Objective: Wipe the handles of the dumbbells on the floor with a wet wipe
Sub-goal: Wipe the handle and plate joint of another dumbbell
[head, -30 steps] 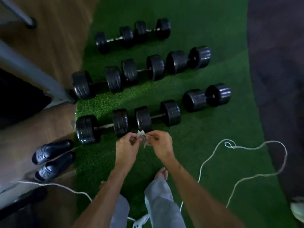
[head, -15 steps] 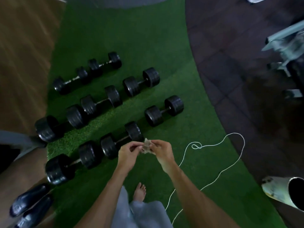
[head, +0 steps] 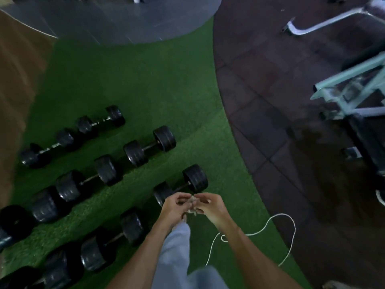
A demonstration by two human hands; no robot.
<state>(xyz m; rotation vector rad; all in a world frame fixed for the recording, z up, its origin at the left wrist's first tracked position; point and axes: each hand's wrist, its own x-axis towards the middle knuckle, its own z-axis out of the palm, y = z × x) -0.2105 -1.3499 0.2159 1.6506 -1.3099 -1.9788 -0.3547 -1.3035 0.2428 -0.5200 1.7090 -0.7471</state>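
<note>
Just below the middle of the frame, your left hand (head: 176, 207) and right hand (head: 210, 207) meet with their fingertips together, and between them you pinch a small crumpled wet wipe (head: 192, 206). Each grip is curled: the thumb and fingers of both hands press onto the wipe from opposite sides, so it sits bunched in the gap and hangs a little below your knuckles.

Your hands hover above the green turf (head: 145, 84), not touching any weight. Right behind your left hand, toward the upper part of the frame, lies the nearest dumbbell (head: 181, 186), its bare metal handle running between two black heads. More dumbbells (head: 87, 163) lie in slanted rows across the left half of the frame, all resting on the turf; the far ones at left are blurred.

At lower centre your grey trouser legs (head: 177, 253) show between your forearms. A white cord (head: 270, 228) loops over the turf at lower right. Dark floor tiles (head: 270, 101) fill the right side, with a pale blue-green metal frame (head: 343, 88) at the right edge.
</note>
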